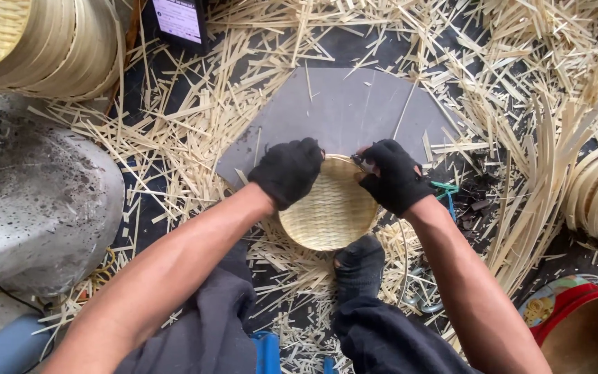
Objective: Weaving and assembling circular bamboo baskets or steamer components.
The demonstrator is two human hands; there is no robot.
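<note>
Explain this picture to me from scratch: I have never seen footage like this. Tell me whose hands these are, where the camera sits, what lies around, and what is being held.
There is no machine here. The one picture comes from a camera worn on a person's head, looking down at their own two arms.

Both hands wear black gloves. The left hand grips the left edge of a round woven tray. The right hand is on the tray's upper right rim and pinches something small and metallic there; what it is cannot be told.

The tray rests over a grey board on a dark floor strewn with pale strips. The person's foot in a dark sock presses the tray's near edge.

Around: stacked woven rings top left, a grey stone block at left, a red tin lower right.
</note>
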